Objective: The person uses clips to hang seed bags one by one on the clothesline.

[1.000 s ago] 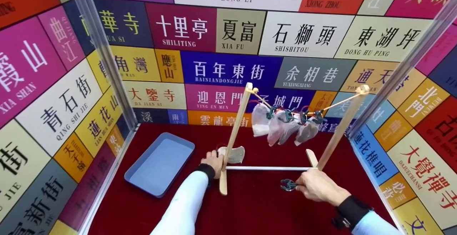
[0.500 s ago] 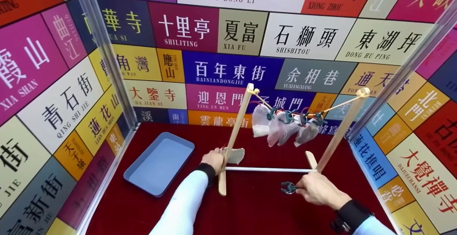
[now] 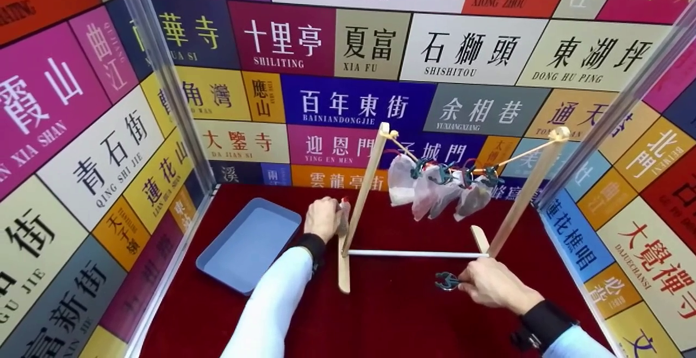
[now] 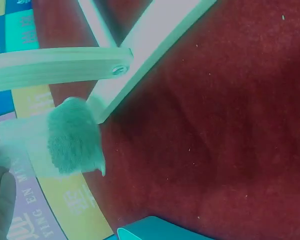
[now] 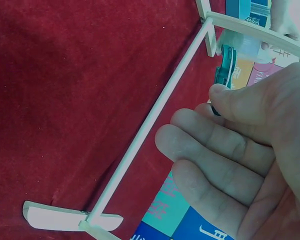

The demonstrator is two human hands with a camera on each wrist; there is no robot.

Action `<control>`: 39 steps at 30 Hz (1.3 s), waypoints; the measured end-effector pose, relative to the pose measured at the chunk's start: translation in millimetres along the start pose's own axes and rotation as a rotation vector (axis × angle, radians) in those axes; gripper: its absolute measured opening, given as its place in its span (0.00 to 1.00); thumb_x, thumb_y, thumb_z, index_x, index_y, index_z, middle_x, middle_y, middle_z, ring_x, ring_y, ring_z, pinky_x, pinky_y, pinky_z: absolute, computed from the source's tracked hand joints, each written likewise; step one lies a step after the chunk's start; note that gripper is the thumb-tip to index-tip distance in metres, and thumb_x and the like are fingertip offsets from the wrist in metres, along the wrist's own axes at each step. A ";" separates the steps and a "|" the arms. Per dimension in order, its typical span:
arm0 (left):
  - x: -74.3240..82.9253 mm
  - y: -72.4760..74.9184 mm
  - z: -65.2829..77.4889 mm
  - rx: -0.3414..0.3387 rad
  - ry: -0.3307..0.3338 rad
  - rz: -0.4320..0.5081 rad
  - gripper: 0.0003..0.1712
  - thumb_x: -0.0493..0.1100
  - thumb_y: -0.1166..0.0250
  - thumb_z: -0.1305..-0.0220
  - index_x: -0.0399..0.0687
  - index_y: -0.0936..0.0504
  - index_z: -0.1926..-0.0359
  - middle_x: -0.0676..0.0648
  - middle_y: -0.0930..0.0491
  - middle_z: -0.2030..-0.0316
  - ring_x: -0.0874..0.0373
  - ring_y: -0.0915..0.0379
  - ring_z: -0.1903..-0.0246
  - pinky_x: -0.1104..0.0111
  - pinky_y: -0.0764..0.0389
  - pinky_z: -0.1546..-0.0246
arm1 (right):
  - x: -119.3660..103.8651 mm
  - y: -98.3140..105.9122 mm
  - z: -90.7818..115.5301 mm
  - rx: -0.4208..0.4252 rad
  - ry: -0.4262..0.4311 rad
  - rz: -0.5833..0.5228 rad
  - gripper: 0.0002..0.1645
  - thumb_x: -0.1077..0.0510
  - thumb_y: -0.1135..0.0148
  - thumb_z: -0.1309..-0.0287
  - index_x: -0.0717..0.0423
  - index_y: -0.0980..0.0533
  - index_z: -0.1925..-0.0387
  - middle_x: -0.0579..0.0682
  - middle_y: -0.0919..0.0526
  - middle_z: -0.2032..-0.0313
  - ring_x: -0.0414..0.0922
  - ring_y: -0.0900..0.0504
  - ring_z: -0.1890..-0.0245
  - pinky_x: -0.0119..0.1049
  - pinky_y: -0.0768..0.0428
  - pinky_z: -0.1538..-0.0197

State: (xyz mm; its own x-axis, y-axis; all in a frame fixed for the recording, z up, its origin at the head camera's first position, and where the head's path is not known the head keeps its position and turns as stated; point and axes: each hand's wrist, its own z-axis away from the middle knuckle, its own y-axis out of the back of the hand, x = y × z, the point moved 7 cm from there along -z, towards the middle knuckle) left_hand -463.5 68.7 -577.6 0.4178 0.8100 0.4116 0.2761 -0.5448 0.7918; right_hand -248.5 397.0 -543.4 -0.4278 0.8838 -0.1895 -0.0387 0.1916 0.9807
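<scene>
My left hand (image 3: pixel 323 218) is raised beside the left post (image 3: pixel 365 195) of a wooden stand. Its fingers grip the top of a small translucent pouch (image 4: pixel 25 137) with a filled lower end (image 4: pixel 75 137) hanging down. A bit of red shows at the pouch's top in the head view. Low near the stand's right foot, my right hand (image 3: pixel 497 283) pinches a dark green spring clip (image 5: pixel 225 67) between thumb and forefinger. Several similar pouches (image 3: pixel 402 184) hang from the cord (image 3: pixel 516 156) between the posts, fastened by dark green clips (image 3: pixel 491 174).
A blue-grey tray (image 3: pixel 247 244) lies left of the stand on dark red cloth (image 3: pixel 397 320). The right post (image 3: pixel 524 200) leans outward, and a white rod (image 3: pixel 416 253) joins both feet. Walls (image 3: pixel 359 102) with coloured name panels enclose the back and sides.
My left hand has lifted the pouch from the cloth behind the left post and moved up beside that post. The right hand keeps its place with the clip.
</scene>
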 end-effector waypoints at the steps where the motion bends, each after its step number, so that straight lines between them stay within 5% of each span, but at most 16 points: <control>1: -1.3 1.5 1.1 -0.003 0.007 0.025 0.07 0.43 0.22 0.29 0.45 0.09 0.60 0.43 0.08 0.63 0.39 0.08 0.61 0.49 0.07 0.57 | 0.3 0.8 0.1 0.000 -0.003 0.003 0.15 0.58 0.21 0.38 0.38 0.13 0.78 0.29 0.21 0.83 0.27 0.33 0.80 0.31 0.30 0.73; 6: 4.4 8.1 5.4 -0.096 -0.024 0.129 0.13 0.39 0.31 0.24 0.42 0.11 0.44 0.38 0.08 0.53 0.37 0.09 0.53 0.46 0.08 0.49 | 3.5 12.1 3.1 0.033 -0.005 0.062 0.18 0.57 0.20 0.40 0.38 0.17 0.81 0.31 0.25 0.83 0.32 0.31 0.79 0.34 0.29 0.74; 10: 20.3 19.3 8.4 -0.252 -0.090 0.077 0.10 0.37 0.32 0.30 0.43 0.08 0.51 0.40 0.10 0.55 0.40 0.10 0.53 0.49 0.08 0.48 | 9.4 24.1 4.1 0.038 -0.035 0.071 0.15 0.57 0.20 0.38 0.39 0.14 0.79 0.32 0.20 0.82 0.33 0.27 0.79 0.34 0.28 0.75; 16: 52.6 45.4 21.8 -0.446 -0.212 -0.226 0.05 0.44 0.27 0.31 0.48 0.12 0.63 0.42 0.11 0.62 0.44 0.10 0.59 0.53 0.06 0.57 | 19.1 50.5 4.1 0.035 -0.106 0.073 0.10 0.57 0.21 0.36 0.43 0.11 0.73 0.35 0.20 0.81 0.33 0.30 0.79 0.31 0.32 0.76; 20: 85.5 61.9 43.4 -0.548 -0.339 -0.494 0.14 0.50 0.16 0.48 0.51 0.11 0.66 0.45 0.10 0.64 0.49 0.10 0.65 0.55 0.07 0.68 | 24.3 73.1 3.8 0.059 -0.125 0.110 0.05 0.57 0.21 0.36 0.47 0.08 0.69 0.41 0.12 0.74 0.37 0.25 0.76 0.34 0.29 0.74; 23: 117.3 75.2 56.7 -0.547 -0.463 -0.518 0.13 0.52 0.17 0.51 0.54 0.10 0.68 0.49 0.10 0.67 0.55 0.13 0.69 0.57 0.10 0.73 | 31.2 93.2 4.0 0.055 -0.173 0.082 0.05 0.58 0.23 0.35 0.53 0.06 0.61 0.47 0.06 0.69 0.37 0.23 0.77 0.33 0.28 0.76; 27: 163.5 87.5 63.9 -0.473 -0.605 -0.383 0.11 0.55 0.24 0.42 0.59 0.14 0.75 0.53 0.13 0.74 0.58 0.16 0.74 0.57 0.14 0.79 | 42.2 130.0 3.9 0.030 -0.278 0.065 0.14 0.59 0.29 0.32 0.60 0.08 0.49 0.51 0.08 0.70 0.39 0.27 0.81 0.32 0.32 0.81; 32: 232.6 80.4 65.8 -0.414 -0.692 -0.279 0.24 0.64 0.28 0.33 0.65 0.22 0.83 0.60 0.19 0.82 0.63 0.23 0.82 0.62 0.21 0.84 | 45.3 186.0 1.3 0.005 -0.340 0.192 0.20 0.59 0.36 0.28 0.61 0.12 0.40 0.48 0.17 0.77 0.41 0.32 0.83 0.31 0.34 0.82; 35: 278.1 74.0 64.9 -0.393 -0.736 -0.244 0.23 0.69 0.28 0.33 0.68 0.23 0.79 0.63 0.22 0.80 0.65 0.26 0.80 0.65 0.22 0.83 | 36.5 216.6 -3.1 0.054 -0.311 0.307 0.20 0.61 0.39 0.28 0.63 0.12 0.42 0.46 0.26 0.82 0.42 0.35 0.85 0.32 0.36 0.84; 39: 332.4 74.3 53.1 -0.293 -0.831 -0.281 0.16 0.69 0.34 0.23 0.72 0.12 0.64 0.66 0.15 0.71 0.68 0.21 0.73 0.70 0.16 0.74 | 16.4 250.2 -8.7 0.234 -0.226 0.513 0.11 0.64 0.39 0.34 0.66 0.14 0.59 0.47 0.35 0.88 0.45 0.37 0.88 0.40 0.34 0.88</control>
State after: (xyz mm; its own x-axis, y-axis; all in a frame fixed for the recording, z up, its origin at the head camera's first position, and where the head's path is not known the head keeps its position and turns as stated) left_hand -258.2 285.9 -405.9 0.8866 0.4264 -0.1795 0.2791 -0.1835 0.9426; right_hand -273.1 455.7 -300.7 -0.1362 0.9520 0.2741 0.3320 -0.2169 0.9180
